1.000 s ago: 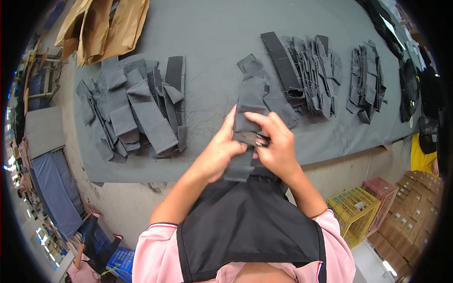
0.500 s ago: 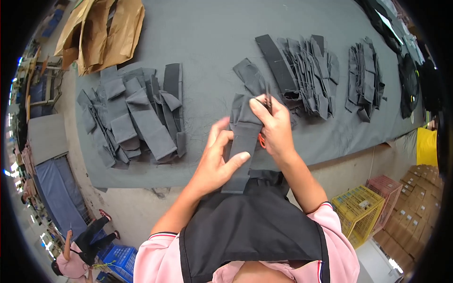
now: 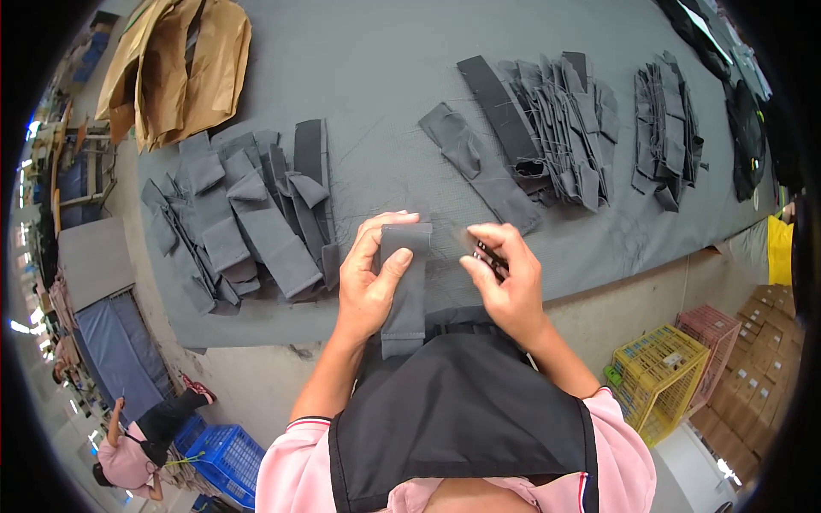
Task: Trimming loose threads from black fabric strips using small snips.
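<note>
My left hand (image 3: 375, 278) grips a folded dark grey fabric strip (image 3: 405, 299), thumb on its face and fingers behind. The strip hangs toward my black apron (image 3: 462, 402), with a stitched line near its lower end. To the right, apart from the strip, my right hand (image 3: 509, 278) is closed round small dark scissors (image 3: 489, 256); their tip is smeared by motion and the handles are hidden. Beyond my right hand, a single grey strip (image 3: 483, 167) lies slantwise on the grey-covered table (image 3: 376, 94), loose threads on it.
On the left lies a loose heap of grey strips (image 3: 248, 214), with a brown paper bag (image 3: 175, 73) behind. Bundles of strips (image 3: 560, 128) (image 3: 667, 128) lie at the right. Crates (image 3: 658, 368) and cartons (image 3: 753, 376) stand beyond the table's edge. Another person (image 3: 137, 453) is at lower left.
The strip in my left hand has moved left and nearer to me. My right hand has drawn away from the fabric with the scissors. One strip now lies flat beside the right bundle.
</note>
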`<state>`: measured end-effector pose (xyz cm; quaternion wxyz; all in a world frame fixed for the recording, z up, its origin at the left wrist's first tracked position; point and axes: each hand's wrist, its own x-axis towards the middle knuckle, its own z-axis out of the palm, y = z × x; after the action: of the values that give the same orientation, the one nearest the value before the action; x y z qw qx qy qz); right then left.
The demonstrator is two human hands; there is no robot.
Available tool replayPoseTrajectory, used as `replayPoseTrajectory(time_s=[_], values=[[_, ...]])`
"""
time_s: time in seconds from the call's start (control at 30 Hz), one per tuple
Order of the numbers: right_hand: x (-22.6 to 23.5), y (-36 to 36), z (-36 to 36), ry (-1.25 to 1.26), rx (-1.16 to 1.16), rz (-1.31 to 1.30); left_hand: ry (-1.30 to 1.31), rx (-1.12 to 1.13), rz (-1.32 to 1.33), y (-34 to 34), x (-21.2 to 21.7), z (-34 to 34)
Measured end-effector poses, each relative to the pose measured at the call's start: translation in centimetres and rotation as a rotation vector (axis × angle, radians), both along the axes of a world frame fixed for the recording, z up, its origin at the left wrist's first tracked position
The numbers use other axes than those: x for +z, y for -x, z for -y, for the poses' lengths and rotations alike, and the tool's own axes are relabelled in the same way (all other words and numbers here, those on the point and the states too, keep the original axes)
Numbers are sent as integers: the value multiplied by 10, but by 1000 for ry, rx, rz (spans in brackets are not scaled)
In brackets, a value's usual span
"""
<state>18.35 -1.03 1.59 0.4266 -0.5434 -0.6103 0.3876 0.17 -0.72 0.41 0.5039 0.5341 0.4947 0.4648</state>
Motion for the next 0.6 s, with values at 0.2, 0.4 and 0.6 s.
replayPoseTrajectory(time_s=[0.2,0.4,0.6], values=[[6,0,2,-254,61,268,107,-37,143,-2,6,0],[5,2,-1,-233,82,160,156,-58,206,-5,12,3],[5,3,-2,-263,45,196,109,-72,147,-2,9,2]])
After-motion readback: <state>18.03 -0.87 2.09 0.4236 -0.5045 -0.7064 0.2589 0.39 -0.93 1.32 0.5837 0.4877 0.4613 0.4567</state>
